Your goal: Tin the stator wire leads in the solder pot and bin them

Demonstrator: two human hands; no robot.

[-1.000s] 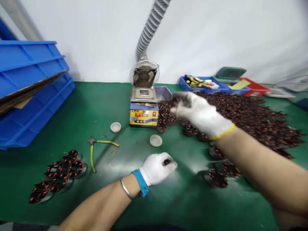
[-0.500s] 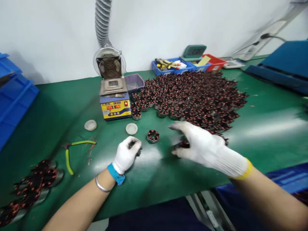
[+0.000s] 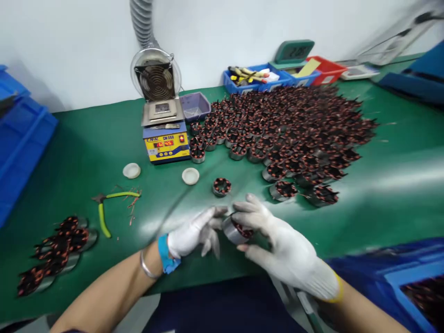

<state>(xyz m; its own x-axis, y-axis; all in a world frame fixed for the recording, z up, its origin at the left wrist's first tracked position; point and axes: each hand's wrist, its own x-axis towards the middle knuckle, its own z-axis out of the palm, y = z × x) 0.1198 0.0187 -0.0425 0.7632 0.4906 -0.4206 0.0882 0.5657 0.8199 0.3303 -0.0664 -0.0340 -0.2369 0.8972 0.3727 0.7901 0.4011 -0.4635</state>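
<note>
My right hand, in a white knit glove with a yellow cuff, grips a motor stator by its rim. The stator is a steel ring with copper windings, tilted above the green table. Reaching toward its left side is my left hand, gloved, with its fingers apart and slightly blurred. Whether its fingertips touch the ring I cannot tell. Just beyond both hands another stator stands alone on the table. A large group of stators covers the back right, and a smaller cluster sits at the left.
A yellow-and-blue solder pot stands under a fan and duct. Before it are two small white dishes. Green-handled cutters lie left beside copper scraps. Blue bins stand far left; tool trays line the back.
My right hand has drawn back from the stator group toward me and now holds a stator. My left hand has opened from a closed shape and moved right toward it. The camera view has shifted slightly.
</note>
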